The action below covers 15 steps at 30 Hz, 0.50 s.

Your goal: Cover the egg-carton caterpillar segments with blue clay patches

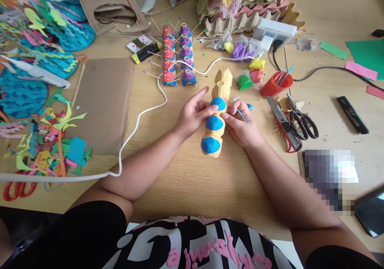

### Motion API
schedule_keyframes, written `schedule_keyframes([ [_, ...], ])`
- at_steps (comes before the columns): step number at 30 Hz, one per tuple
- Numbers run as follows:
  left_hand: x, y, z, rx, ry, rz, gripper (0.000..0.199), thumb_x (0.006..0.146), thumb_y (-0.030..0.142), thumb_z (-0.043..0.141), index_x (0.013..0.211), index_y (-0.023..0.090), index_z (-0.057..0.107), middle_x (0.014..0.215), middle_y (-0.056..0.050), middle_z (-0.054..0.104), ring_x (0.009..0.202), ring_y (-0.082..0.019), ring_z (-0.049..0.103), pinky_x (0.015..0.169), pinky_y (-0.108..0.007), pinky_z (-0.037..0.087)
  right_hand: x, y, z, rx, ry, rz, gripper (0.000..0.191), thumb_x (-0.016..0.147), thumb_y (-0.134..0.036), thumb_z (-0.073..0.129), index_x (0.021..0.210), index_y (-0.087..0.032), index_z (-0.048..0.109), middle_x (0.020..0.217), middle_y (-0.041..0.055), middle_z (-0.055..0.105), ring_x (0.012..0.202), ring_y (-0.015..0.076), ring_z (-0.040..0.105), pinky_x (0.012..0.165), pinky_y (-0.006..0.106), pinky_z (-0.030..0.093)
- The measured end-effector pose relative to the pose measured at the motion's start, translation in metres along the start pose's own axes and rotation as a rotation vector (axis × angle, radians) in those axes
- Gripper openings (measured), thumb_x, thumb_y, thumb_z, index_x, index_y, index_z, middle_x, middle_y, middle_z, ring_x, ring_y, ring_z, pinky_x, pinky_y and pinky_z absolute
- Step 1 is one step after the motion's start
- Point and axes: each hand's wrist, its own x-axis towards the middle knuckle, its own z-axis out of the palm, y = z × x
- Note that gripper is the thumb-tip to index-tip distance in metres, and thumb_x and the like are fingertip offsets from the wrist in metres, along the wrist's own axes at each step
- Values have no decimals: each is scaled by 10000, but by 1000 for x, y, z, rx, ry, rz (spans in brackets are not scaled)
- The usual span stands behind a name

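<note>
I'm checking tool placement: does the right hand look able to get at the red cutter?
Probably yes: mostly tabletop separates the right hand from the red cutter, though that hand is busy at the blue-capped strip.

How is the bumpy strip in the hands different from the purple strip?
The bumpy strip has three blue bumps and the rest bare tan, while the purple strip is purple and blue. The purple strip has thin bead-tipped sticks poking out; the bumpy strip shows none. The bumpy strip is held between the left hand and right hand, but the purple strip rests on the table. Both are bumpy rows with some blue.
</note>
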Motion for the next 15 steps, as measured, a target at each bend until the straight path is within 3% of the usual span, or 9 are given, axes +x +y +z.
schedule_keyframes([
  [9,-1,2,-1,97,-8,6,1268,683,616,1048,1731,166,494,781,42,765,719,-120,668,709,-249,493,2,-1,-6,-59,1,-26,657,710,-509,1090,799,-262,487,798,-63,472,736,142,436,680,308,391],
  [15,-1,4,-2,114,-47,44,1176,750,637,1008,1720,199,507,848,-10,816,753,-149,700,735,-271,511,1,-2,-6,-95,17,-25,640,729,-531,1076,801,-268,497,797,-57,489,724,145,437,656,311,407],
])
